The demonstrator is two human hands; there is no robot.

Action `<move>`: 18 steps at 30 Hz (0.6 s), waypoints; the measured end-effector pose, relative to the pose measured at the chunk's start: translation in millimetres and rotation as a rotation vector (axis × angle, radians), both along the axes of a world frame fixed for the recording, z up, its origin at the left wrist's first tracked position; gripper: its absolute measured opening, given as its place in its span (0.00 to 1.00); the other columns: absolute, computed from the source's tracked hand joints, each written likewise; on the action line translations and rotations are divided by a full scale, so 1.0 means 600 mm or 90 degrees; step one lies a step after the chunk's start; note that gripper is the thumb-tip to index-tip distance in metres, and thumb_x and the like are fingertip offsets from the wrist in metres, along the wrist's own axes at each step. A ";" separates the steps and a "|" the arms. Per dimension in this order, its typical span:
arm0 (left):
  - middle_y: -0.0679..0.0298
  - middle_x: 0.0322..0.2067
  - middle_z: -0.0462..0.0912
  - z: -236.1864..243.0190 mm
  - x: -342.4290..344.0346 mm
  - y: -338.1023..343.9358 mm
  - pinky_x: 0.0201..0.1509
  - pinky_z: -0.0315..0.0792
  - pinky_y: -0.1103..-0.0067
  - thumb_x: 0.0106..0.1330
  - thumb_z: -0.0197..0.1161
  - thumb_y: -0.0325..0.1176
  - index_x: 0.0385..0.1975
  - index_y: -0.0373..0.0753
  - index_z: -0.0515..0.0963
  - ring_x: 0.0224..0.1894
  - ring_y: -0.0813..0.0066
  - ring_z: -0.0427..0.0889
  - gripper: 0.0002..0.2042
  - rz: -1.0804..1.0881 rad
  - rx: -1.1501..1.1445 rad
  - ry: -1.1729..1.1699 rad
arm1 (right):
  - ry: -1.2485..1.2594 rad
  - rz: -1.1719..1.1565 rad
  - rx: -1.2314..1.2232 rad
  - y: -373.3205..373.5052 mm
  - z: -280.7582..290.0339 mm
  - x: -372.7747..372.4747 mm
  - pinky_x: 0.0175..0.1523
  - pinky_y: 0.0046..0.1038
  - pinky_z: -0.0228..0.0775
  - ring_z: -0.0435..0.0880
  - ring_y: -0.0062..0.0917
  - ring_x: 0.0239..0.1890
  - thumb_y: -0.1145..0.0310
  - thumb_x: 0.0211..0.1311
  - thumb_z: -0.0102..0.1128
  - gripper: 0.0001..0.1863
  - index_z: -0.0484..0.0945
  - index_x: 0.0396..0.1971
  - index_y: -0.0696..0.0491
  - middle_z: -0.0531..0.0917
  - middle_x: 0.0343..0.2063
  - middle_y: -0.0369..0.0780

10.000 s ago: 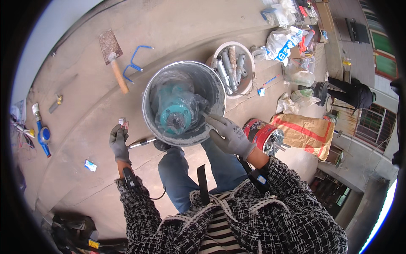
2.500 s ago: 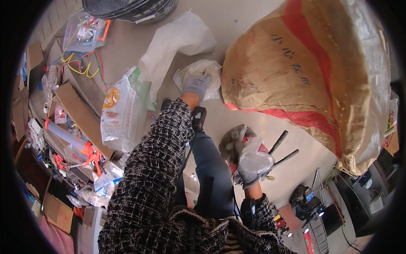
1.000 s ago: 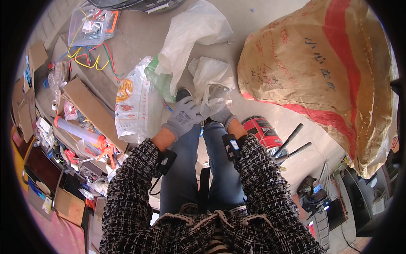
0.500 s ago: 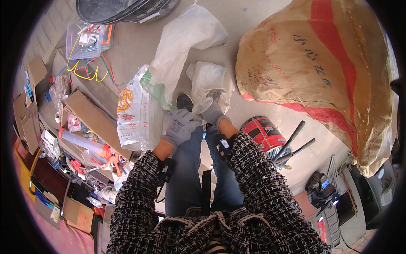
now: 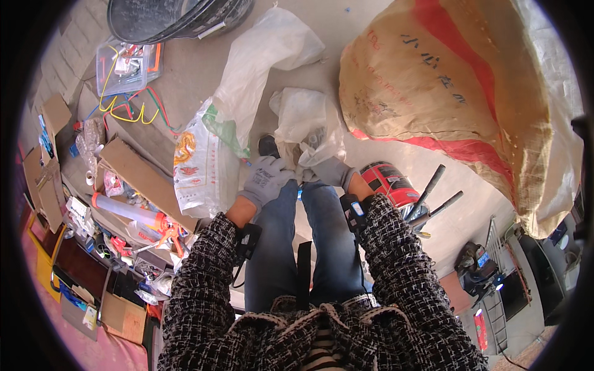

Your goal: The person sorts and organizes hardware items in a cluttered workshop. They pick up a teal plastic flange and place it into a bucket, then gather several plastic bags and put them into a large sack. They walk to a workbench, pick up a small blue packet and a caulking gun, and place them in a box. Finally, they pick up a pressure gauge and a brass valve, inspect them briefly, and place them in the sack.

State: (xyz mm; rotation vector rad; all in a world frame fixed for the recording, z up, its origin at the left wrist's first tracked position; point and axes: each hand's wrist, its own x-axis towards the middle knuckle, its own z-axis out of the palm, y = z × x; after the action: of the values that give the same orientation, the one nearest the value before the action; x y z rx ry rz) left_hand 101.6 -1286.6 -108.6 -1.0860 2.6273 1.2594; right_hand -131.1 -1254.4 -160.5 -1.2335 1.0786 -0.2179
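Both my hands wear grey work gloves and meet at the near edge of a small whitish translucent plastic sack [image 5: 303, 114] in front of my knees. My left hand [image 5: 266, 179] is closed, gripping the sack's edge with its knuckles up. My right hand [image 5: 332, 172] grips the sack's right side, its fingertips partly covered by the plastic. Something greyish shows dimly through the sack; I cannot make out what. Left of it lies a longer translucent sack [image 5: 263, 55], overlapping a printed white woven bag [image 5: 201, 164] with a green patch between them.
A large brown sack with red stripes [image 5: 421, 80] stands at the right. Beside my right forearm is a red bucket [image 5: 390, 185] with tool handles [image 5: 427, 191]. At the left are a cardboard box [image 5: 145, 179], a caulking gun [image 5: 130, 210], a clear bin [image 5: 127, 68] and a black tub [image 5: 179, 21].
My right hand has moved right and slightly nearer, and the small sack's mouth is drawn out wider with it. My left hand stays at the sack's edge. The whole view has shifted slightly.
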 end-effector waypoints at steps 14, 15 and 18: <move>0.67 0.30 0.74 -0.021 0.036 0.008 0.47 0.70 0.67 0.53 0.59 0.32 0.32 0.49 0.81 0.39 0.64 0.76 0.08 0.026 -0.076 0.033 | -0.015 -0.089 0.061 -0.020 -0.099 0.062 0.52 0.30 0.75 0.84 0.30 0.47 0.68 0.70 0.49 0.14 0.78 0.49 0.56 0.83 0.46 0.43; 0.66 0.30 0.74 -0.021 0.035 0.004 0.47 0.70 0.67 0.53 0.59 0.32 0.32 0.49 0.80 0.39 0.64 0.77 0.08 0.040 -0.073 0.028 | 0.098 -0.021 0.027 -0.024 -0.099 0.064 0.54 0.31 0.74 0.84 0.32 0.46 0.68 0.68 0.50 0.14 0.79 0.47 0.56 0.84 0.46 0.43; 0.66 0.30 0.75 -0.018 0.028 -0.003 0.48 0.70 0.66 0.54 0.59 0.32 0.33 0.50 0.81 0.39 0.63 0.77 0.08 0.056 -0.043 0.027 | 0.239 0.397 -0.235 -0.040 -0.082 0.061 0.61 0.32 0.69 0.80 0.36 0.55 0.63 0.65 0.54 0.20 0.77 0.54 0.54 0.81 0.52 0.46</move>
State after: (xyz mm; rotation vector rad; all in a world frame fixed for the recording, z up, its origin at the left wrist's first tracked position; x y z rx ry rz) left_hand 118.5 -1288.2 -119.6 -1.2120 2.6992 1.2312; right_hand -94.3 -1278.6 -209.7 -1.9367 0.9338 0.3199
